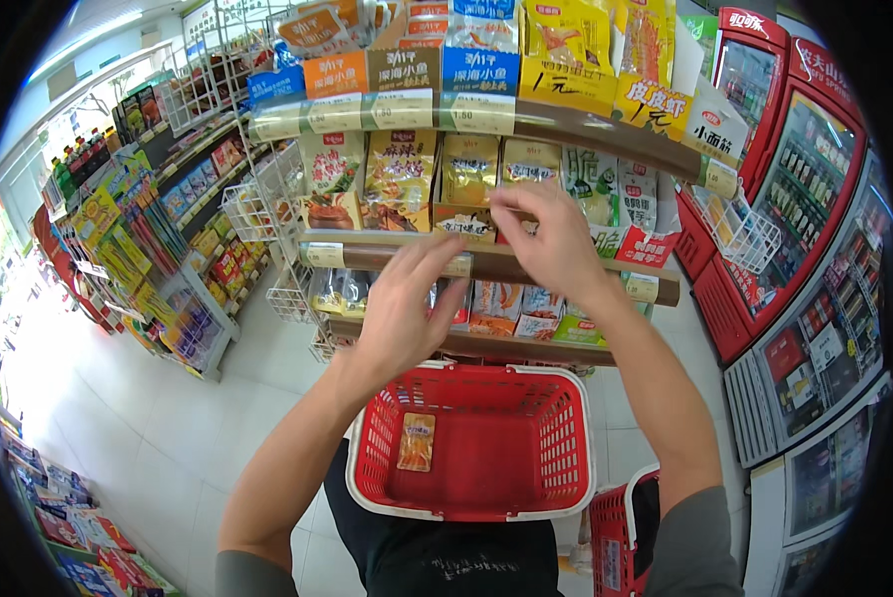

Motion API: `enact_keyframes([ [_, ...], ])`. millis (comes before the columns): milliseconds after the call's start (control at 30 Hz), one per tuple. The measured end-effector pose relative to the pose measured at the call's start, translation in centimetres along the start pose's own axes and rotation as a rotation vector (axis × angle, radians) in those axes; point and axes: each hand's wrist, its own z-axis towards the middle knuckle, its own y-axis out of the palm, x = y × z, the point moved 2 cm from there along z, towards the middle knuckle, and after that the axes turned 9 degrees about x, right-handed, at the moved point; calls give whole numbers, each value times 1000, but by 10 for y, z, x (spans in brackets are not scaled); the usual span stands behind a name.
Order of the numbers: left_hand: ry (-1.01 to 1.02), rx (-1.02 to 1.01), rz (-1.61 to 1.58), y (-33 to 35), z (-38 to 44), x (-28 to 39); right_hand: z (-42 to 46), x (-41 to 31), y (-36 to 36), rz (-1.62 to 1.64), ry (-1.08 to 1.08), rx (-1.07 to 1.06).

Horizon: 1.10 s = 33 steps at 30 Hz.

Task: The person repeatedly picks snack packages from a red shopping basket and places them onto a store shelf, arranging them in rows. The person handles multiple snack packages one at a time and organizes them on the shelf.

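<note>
Both my hands are raised before a shelf rack of packaged snacks. My left hand [409, 306] is in front of the middle shelf's edge, fingers apart, with nothing seen in it. My right hand [547, 239] reaches towards a box of yellow snack packets [469, 175] on the middle shelf; its thumb and fingers are curled, and whether they touch a packet cannot be told. Below my hands is a red plastic shopping basket [491, 463] with a white rim. One orange-yellow snack packet [417, 442] lies in it, towards the left side.
A second red basket [614, 537] stands at the lower right. Red drinks coolers [797, 172] line the right side. White wire baskets [741, 231] hang at both ends of the rack. More stocked shelves [207, 179] are at the left, and boxed goods [81, 530] lie at the lower left.
</note>
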Motion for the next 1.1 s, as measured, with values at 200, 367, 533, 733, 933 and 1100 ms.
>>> enact_keyframes([
  [200, 155, -105, 337, 22, 35, -14, 61, 52, 43, -512, 131, -330],
  [367, 128, -186, 377, 28, 28, -19, 63, 49, 50, -622, 33, -319],
  [533, 119, -229, 399, 26, 24, -20, 54, 57, 52, -546, 34, -256],
  [733, 139, -171, 327, 29, 24, -19, 48, 50, 34, -277, -81, -64],
  [933, -201, 222, -243, 9, 24, -33, 19, -4, -1, -67, -418, 149],
  [1100, -154, 226, -398, -13, 15, -5, -21, -37, -24, 155, -358, 112],
])
